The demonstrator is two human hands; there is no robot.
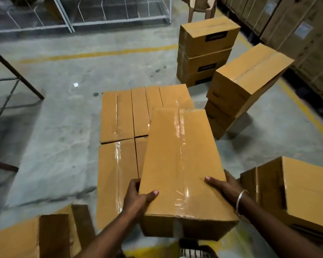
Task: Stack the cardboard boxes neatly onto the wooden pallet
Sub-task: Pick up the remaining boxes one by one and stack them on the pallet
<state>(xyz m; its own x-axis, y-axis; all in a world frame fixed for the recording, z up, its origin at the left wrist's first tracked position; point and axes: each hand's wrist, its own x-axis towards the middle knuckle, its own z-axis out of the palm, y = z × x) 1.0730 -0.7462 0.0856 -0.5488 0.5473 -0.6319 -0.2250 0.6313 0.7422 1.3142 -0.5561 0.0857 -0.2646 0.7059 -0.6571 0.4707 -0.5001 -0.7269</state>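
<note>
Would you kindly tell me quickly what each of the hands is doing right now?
Left hand: grips the box's left edge, thumb on top.
Right hand: holds the same box's right side, thumb on top.

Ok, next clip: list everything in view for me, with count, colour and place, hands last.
held box: one, tan, taped, over the right side of the layer
layer of boxes: at least five tops, tan, centre; the pallet under them is hidden
far stack: three boxes, tan, black labels, rear right
leaning stack: about three, tan, right of the layer
loose boxes: one tan, near right; one or two tan, near left
plastic chair: one, brown, rear
yellow floor lines: on grey concrete
wrapped cartons: a wall, far right
bangle: one, silver, right wrist
left hand: grips the box's near left corner
right hand: grips its near right edge
</note>
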